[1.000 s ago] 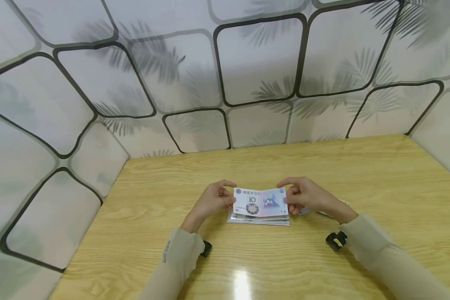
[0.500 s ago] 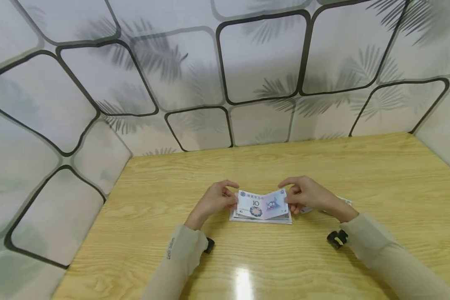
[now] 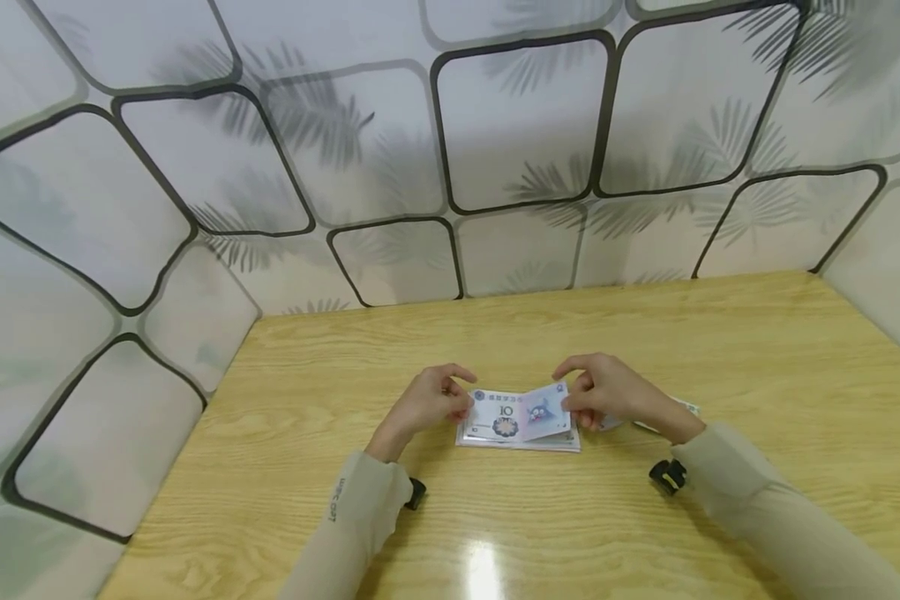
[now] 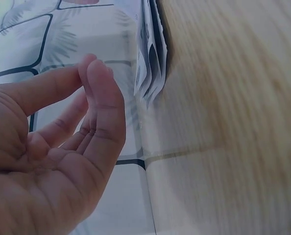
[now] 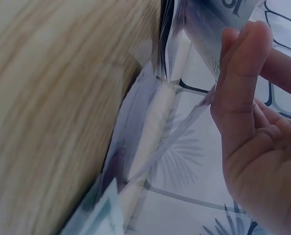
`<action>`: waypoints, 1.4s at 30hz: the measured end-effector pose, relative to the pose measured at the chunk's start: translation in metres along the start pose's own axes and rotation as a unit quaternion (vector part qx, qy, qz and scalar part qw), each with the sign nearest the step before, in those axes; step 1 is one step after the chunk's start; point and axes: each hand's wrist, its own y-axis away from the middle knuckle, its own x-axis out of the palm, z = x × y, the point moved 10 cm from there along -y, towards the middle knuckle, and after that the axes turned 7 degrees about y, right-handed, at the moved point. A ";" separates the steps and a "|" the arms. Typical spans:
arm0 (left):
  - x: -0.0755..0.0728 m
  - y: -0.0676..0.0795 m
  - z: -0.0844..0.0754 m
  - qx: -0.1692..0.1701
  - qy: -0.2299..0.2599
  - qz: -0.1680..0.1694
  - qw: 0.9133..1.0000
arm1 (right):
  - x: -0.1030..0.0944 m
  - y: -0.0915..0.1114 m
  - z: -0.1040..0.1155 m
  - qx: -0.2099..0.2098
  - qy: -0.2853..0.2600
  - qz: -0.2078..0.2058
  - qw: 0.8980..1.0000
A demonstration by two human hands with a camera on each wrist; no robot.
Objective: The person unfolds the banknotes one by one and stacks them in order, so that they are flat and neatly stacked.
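A play banknote marked 10 lies with its left part down on a stack of notes. Its right end is raised and creased upward. My right hand pinches that end between thumb and fingers; in the right wrist view the raised note runs up to the fingertips. By the stack's left end, my left hand has its fingers bent loosely. In the left wrist view its thumb and fingertips come together with no paper seen between them, apart from the layered note edges.
More loose notes lie partly hidden under my right wrist; a pale green one shows in the right wrist view. The wooden table meets a patterned wall covering at the back.
The 10 note, earlier held up between both hands, has its left part lowered onto the stack. My left hand has let go of it, while the right end stays held up.
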 end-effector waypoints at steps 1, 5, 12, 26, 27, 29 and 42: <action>0.001 0.000 -0.001 0.002 -0.001 0.002 1.000 | -0.001 0.001 0.001 0.000 0.004 -0.002 1.000; 0.005 -0.003 -0.007 0.013 -0.004 0.010 1.000 | -0.014 0.006 0.004 -0.002 0.023 -0.023 0.999; 0.012 -0.007 -0.019 0.031 -0.007 0.023 0.999 | -0.042 0.015 -0.001 0.007 0.037 -0.064 0.997; 0.035 -0.019 -0.038 0.052 0.010 0.058 0.997 | -0.077 0.038 -0.031 0.039 0.034 -0.087 0.995; 0.037 -0.020 -0.039 0.056 0.010 0.060 0.997 | -0.079 0.039 -0.032 0.039 0.035 -0.088 0.995; 0.041 -0.023 -0.043 0.062 0.008 0.066 0.996 | -0.081 0.042 -0.034 0.040 0.035 -0.089 0.995; 0.065 -0.031 -0.052 0.072 0.012 0.086 0.994 | -0.082 0.050 -0.042 0.048 0.018 -0.080 0.995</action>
